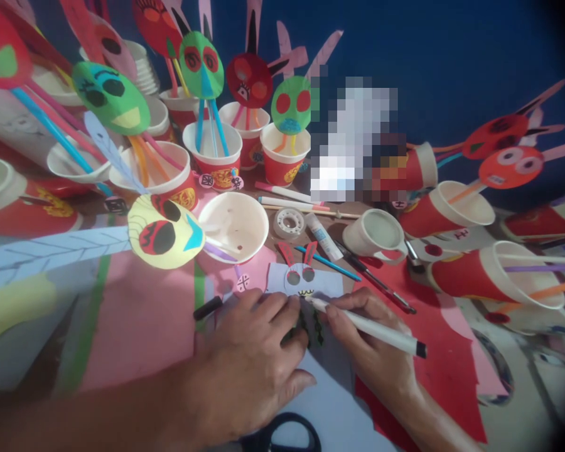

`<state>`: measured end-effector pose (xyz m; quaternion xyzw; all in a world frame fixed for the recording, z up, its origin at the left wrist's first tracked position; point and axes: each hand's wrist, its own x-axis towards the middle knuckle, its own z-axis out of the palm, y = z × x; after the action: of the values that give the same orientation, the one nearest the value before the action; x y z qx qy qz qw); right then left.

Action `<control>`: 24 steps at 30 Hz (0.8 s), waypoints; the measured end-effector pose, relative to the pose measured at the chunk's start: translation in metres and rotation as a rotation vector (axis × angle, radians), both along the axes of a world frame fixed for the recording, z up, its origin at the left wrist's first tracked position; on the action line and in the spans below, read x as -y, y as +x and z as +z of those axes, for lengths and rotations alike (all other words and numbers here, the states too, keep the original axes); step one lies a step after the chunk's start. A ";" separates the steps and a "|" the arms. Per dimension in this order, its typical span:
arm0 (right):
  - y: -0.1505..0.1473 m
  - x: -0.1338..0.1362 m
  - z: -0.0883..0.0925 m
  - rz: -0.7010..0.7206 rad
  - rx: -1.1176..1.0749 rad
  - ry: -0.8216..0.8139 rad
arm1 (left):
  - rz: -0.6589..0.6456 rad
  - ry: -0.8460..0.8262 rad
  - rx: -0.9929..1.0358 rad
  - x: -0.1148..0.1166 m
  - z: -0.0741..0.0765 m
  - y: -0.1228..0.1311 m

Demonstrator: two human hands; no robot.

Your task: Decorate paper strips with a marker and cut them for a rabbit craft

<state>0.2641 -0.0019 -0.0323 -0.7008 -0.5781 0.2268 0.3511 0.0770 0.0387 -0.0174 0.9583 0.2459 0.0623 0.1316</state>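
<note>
My right hand [374,336] is closed around a white marker [381,333] with a black end, its tip at the toothed mouth of a small paper face [300,280]. That face is pale blue, with grey-and-red eyes and red ears. My left hand [258,345] lies over the lower part of the face, fingers bent and resting on the blue paper [329,376], thumb out to the side. Dark green wavy shapes [317,326] show between the hands. A black marker cap [208,309] lies beside my left fingers. Black-handled scissors [289,433] are partly visible at the bottom edge.
Red paper cups [211,169] holding paper animal faces [201,66] on straws ring the table. A white cup [233,229], tape roll [289,221], glue stick [324,237] and mug [374,232] stand or lie ahead. Pink paper [141,307] lies left, red paper [433,370] right.
</note>
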 end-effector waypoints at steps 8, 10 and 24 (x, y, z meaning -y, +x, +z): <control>0.000 0.000 0.001 0.033 0.030 0.011 | 0.006 0.001 -0.002 -0.001 0.001 0.001; 0.001 0.000 0.001 0.048 0.051 0.020 | 0.010 0.002 -0.002 -0.001 0.001 0.001; 0.002 0.001 -0.001 0.002 0.094 0.051 | 0.010 0.004 0.007 0.000 -0.001 0.001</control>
<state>0.2663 -0.0026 -0.0328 -0.7008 -0.6003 0.1794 0.3411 0.0776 0.0388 -0.0185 0.9571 0.2501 0.0669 0.1304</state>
